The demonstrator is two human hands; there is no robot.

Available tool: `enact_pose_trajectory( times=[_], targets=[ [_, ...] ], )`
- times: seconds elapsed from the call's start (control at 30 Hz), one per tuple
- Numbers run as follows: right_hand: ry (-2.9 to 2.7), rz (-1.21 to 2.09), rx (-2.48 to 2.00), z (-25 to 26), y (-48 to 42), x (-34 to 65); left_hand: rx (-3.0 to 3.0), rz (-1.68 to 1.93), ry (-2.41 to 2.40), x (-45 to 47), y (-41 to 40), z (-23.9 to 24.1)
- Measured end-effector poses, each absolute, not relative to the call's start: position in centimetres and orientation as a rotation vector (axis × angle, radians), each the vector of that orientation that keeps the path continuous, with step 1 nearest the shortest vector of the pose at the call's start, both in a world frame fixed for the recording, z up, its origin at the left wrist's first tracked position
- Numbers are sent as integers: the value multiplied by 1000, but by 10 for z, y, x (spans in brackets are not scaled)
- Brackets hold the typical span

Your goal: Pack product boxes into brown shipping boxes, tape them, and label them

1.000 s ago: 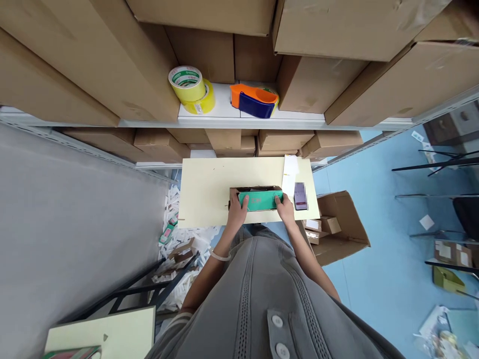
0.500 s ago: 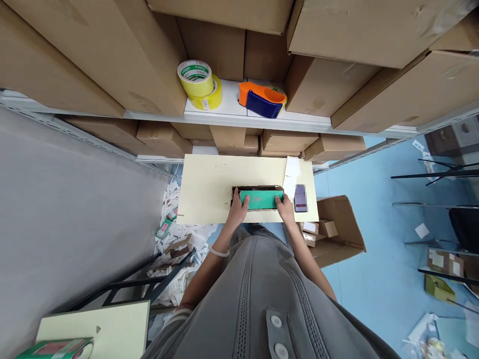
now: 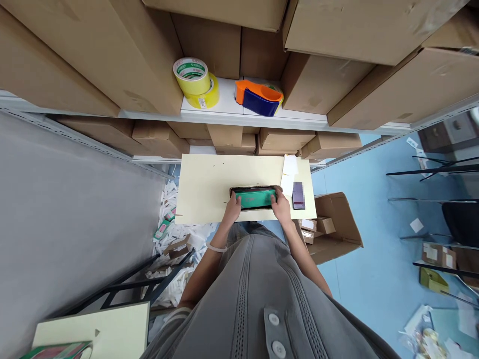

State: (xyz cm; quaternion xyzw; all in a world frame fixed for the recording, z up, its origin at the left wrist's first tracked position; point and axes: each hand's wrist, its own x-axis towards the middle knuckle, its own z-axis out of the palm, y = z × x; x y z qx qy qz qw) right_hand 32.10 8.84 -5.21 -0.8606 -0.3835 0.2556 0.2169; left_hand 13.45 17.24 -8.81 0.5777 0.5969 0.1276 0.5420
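Note:
A long green box [image 3: 256, 200] lies inside an open brown cardboard box [image 3: 258, 187] on the cream-coloured table. My left hand [image 3: 232, 208] wraps the left end of the cardboard box, its thumb by the green box's left end. At the opposite end my right hand [image 3: 282, 206] grips the cardboard box, with its thumb against the green box's right end. The fingers underneath and outside are partly hidden. To the right of my right hand lie a phone [image 3: 298, 196] and a white paper slip [image 3: 288, 177].
Above the table [image 3: 202, 189], a shelf [image 3: 224, 118] holds cartons, yellow tape rolls [image 3: 192, 82] and an orange-and-blue tape dispenser [image 3: 259, 98]. A large open carton [image 3: 339, 229] with small boxes stands on the floor at right. White scraps [image 3: 170, 204] cover the floor at left.
The green box now sits slightly deeper and looks more shaded in the cardboard box. My right hand's fingers have come up over its right corner. The whole view has shifted slightly.

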Motion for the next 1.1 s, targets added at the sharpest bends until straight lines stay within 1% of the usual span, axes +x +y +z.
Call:
enact_pose_trajectory(
  times=[0.13, 0.27, 0.43, 0.6, 0.7, 0.87, 1.1],
  targets=[
    [-1108, 552, -2322, -53, 84, 325, 1468, 331, 1343, 127, 172, -83],
    [-1111, 478, -2227, -57, 73, 342, 1594, 431, 1261, 111, 171, -73],
    [-1050, 614, -2210, -64, 56, 352, 1683, 541, 1279, 86, 170, -71],
    [-1032, 850, -2242, -64, 46, 340, 1517, 349, 1382, 65, 163, -89],
    [-1069, 943, -2218, -61, 45, 335, 1490, 367, 1318, 62, 159, -100],
    [-1210, 859, -2282, -60, 48, 337, 1649, 504, 1257, 71, 166, -105],
    [-1521, 773, -2240, -69, 58, 338, 1796, 535, 1155, 80, 185, -100]
  ],
)
